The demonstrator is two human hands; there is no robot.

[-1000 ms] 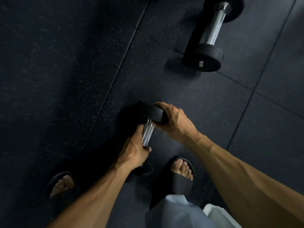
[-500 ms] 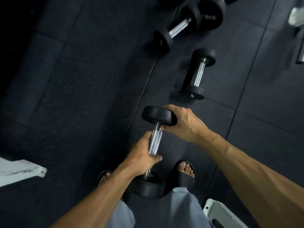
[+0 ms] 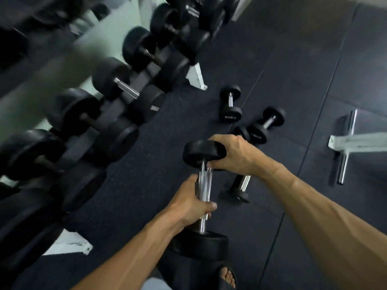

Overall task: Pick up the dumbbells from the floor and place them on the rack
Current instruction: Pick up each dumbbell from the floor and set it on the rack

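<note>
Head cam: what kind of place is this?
Most likely a gym's free-weights area. A rack of large black round-headed dumbbells runs along the left, small black chrome-handled dumbbells lie on dark speckled rubber floor tiles, and a white metal bench frame stands at right.

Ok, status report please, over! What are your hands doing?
Left hand shut on black chrome-handled dumbbell. Right hand gripping its top head. Rack left. Three small dumbbells on floor.
</note>
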